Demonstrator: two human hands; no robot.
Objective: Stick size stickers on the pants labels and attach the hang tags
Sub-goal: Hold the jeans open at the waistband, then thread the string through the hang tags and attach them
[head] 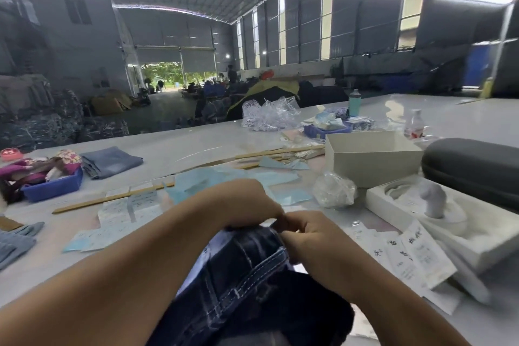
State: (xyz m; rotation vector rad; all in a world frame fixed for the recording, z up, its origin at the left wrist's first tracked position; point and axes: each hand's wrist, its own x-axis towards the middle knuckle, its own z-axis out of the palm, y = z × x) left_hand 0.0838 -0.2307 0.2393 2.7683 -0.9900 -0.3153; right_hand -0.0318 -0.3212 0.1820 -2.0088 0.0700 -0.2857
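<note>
Head view, large shed interior, white surface (196,146) in foreground.

Dark denim pants (247,284) lie bunched at the near edge of the surface, directly below both hands, waistband end raised toward the fingers. Pale contrast stitching visible along a seam.

Left hand (247,202): grip curled, fingers pinching the top edge of the pants fabric. Right hand (309,236): grip curled, fingertips pressed together on the same edge, touching the left hand's fingertips. What small item, if any, sits between the fingers cannot be told; the label itself is hidden.

Printed white hang tags (415,258) fanned out just right of the right hand, partly overlapping a white moulded tray (463,236). More printed cards (129,208) left of the left forearm, beside light blue paper sheets (230,177) and a thin wooden strip (112,198).

Further back: open white cardboard box (373,157), dark oval case (474,166), crumpled clear plastic bag (334,189), blue bin (53,184) with coloured fabric, folded light jeans (112,161), teal bottle (354,102).
</note>
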